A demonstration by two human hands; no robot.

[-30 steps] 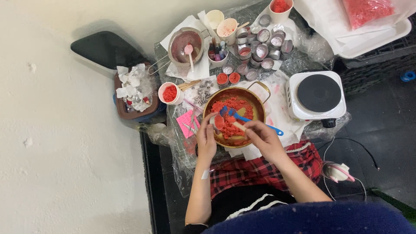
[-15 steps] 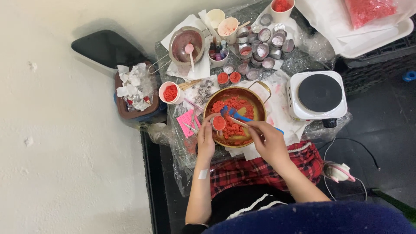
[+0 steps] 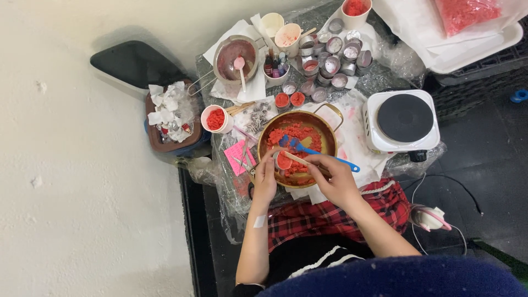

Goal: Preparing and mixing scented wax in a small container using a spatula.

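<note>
A brass-coloured pot [image 3: 325, 125] full of red wax flakes sits on the low table in front of me. My left hand [image 3: 265, 179] holds a small round tin [image 3: 284, 160] filled with red wax over the pot's near left rim. My right hand [image 3: 336, 179] grips a thin wooden stick [image 3: 295, 158] whose tip reaches the tin. A blue spatula [image 3: 313, 150] lies across the pot with its blade in the flakes.
A white single hot plate [image 3: 402, 120] stands right of the pot. Behind it are several small empty tins [image 3: 333, 62], two filled red tins [image 3: 290, 99], a cup of red flakes [image 3: 215, 117], a metal pan with a pink spoon [image 3: 236, 55] and a bag of red flakes [image 3: 467, 12].
The small tin has been lifted from among the flakes to the pot's near left rim. My right hand has shifted slightly, with the stick now at the tin.
</note>
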